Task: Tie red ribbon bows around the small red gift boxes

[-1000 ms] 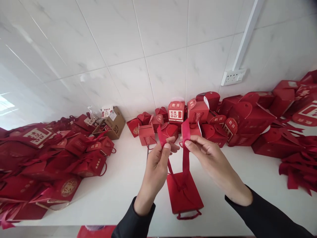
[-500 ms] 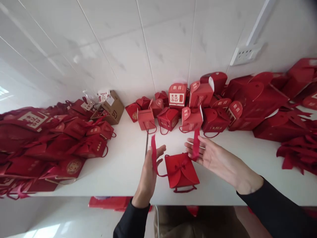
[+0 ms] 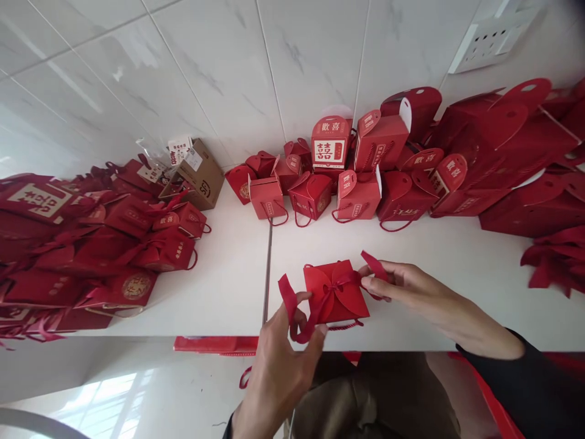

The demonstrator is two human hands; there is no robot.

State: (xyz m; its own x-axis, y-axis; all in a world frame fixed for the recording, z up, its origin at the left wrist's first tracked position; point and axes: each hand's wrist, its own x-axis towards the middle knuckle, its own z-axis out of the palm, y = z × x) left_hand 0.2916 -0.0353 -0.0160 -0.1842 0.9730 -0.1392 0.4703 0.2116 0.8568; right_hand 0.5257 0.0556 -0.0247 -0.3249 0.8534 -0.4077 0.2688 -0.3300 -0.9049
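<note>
A small red gift box (image 3: pixel 340 311) lies on the white table in front of me, its folded flaps tied at the centre with a red ribbon (image 3: pixel 325 291). My right hand (image 3: pixel 397 283) pinches the ribbon's right tail between thumb and fingers, beside the box. The left tail loops down beside the box's left edge. Around that loop my left hand (image 3: pixel 286 347) has thumb and fingers apart, with the ribbon running between them but not gripped. A corded handle (image 3: pixel 347 326) shows along the box's near side.
Red gift boxes (image 3: pixel 311 198) line the wall at the back. More tied boxes (image 3: pixel 98 250) are heaped on the left, near an open cardboard carton (image 3: pixel 198 174). Loose red ribbons (image 3: pixel 557 259) lie at the right. A power socket (image 3: pixel 496 39) is on the tiled wall.
My right hand has come down and closed on the right ribbon tail. My left hand has moved lower and nearer the box's front, and the left tail now loops down. The view has shifted slightly.
</note>
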